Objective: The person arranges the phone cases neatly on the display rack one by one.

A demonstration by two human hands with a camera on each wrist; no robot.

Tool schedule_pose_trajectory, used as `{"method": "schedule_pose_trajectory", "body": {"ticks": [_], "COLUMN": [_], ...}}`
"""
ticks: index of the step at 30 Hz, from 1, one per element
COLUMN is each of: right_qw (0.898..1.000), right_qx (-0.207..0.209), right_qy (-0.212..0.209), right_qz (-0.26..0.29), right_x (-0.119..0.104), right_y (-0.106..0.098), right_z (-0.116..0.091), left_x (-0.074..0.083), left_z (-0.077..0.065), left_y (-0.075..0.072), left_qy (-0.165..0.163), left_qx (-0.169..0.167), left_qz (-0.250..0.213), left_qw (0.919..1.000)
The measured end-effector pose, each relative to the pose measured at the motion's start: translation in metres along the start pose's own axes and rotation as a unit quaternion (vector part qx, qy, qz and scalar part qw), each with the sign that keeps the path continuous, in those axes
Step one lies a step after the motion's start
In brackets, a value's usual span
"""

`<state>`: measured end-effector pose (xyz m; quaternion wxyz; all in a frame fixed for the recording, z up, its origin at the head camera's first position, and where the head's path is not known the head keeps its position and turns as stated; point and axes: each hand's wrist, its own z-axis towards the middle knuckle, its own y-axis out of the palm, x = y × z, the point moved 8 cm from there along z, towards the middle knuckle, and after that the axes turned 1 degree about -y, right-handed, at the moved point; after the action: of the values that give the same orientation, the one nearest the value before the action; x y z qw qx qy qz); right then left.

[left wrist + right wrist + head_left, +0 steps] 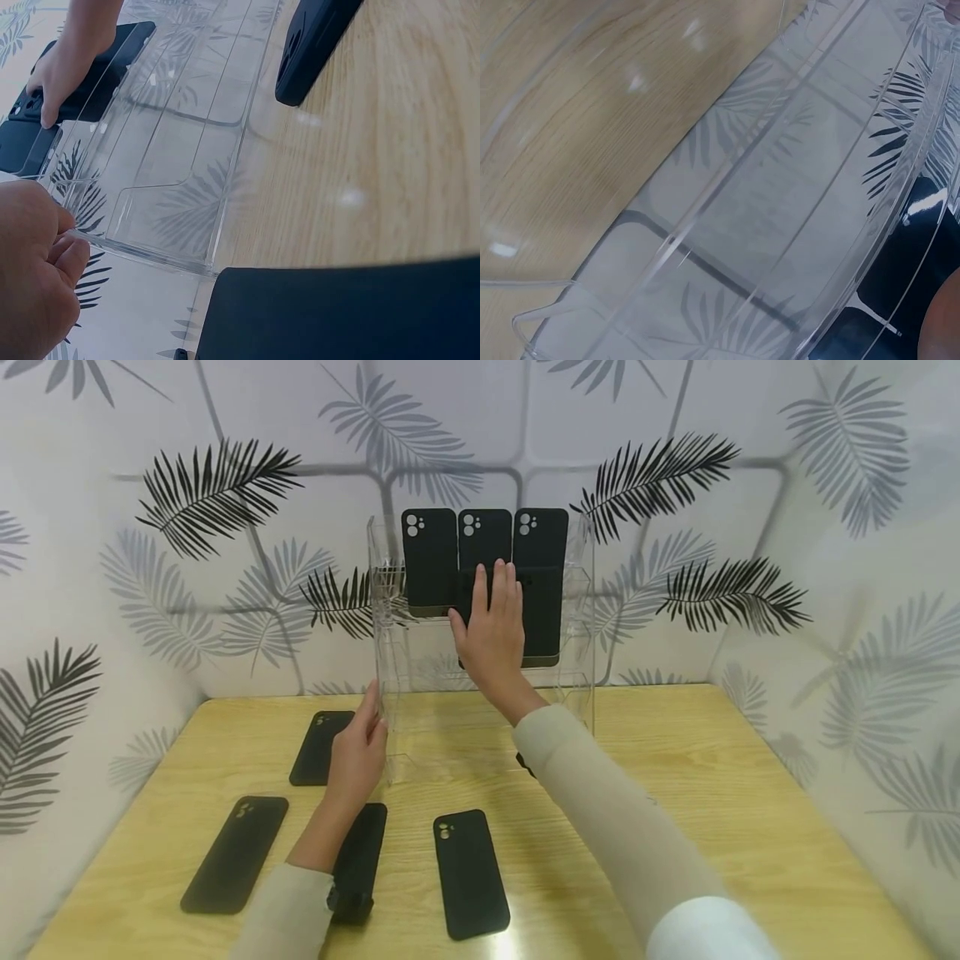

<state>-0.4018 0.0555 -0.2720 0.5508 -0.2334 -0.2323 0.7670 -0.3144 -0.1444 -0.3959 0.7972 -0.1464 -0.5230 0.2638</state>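
Note:
A clear plastic tiered rack (388, 668) stands toward the back of the table, holding several black phone cases. Three cases make up its top row: left (430, 564), middle (483, 537) and right (540, 537). In front and lower sit another case (542, 618) at right and one (467, 589) mostly covered by my right hand (491, 639). That hand lies over the case with fingers extended upward. My left hand (360, 756) grips the rack's left side edge; its fingers curl at the clear edge in the left wrist view.
Several black cases lie on the wooden table (675, 777): one (318, 747) beside the rack, one (236, 856) at left, one (362, 852) partly behind my left forearm, and one (471, 875) in front. A leaf-patterned wall covering (465, 410) rises close behind the rack.

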Motion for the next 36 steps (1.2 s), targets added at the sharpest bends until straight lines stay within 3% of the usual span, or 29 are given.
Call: {"method": "schedule_pose_trajectory", "body": {"ticks": [15,20,28,36], "right_qw": [0.999,1.000,0.991,0.978], "right_qx": [-0.002,0.003,-0.077,-0.147], "right_qy": [0.008,0.017,0.046,0.037], "right_qz": [-0.034,-0.007,0.095,0.143], "right_x": [0.003,0.004,0.005,-0.002], "right_y": [-0.006,-0.016,-0.029,-0.036], "right_z": [-0.001,-0.007,-0.034,-0.080], "left_x": [0.000,0.002,0.002,0.003], "left_z": [-0.002,-0.001,0.000,0.000], "left_y": [0.000,0.001,0.001,0.001], "left_qy": [-0.004,-0.004,0.002,0.002], "left_qx": [0.001,-0.002,0.001,0.002], "left_qz": [-0.004,-0.007,-0.003,-0.008], "left_qw": [1.0000,1.0000,1.0000,1.0000]}}
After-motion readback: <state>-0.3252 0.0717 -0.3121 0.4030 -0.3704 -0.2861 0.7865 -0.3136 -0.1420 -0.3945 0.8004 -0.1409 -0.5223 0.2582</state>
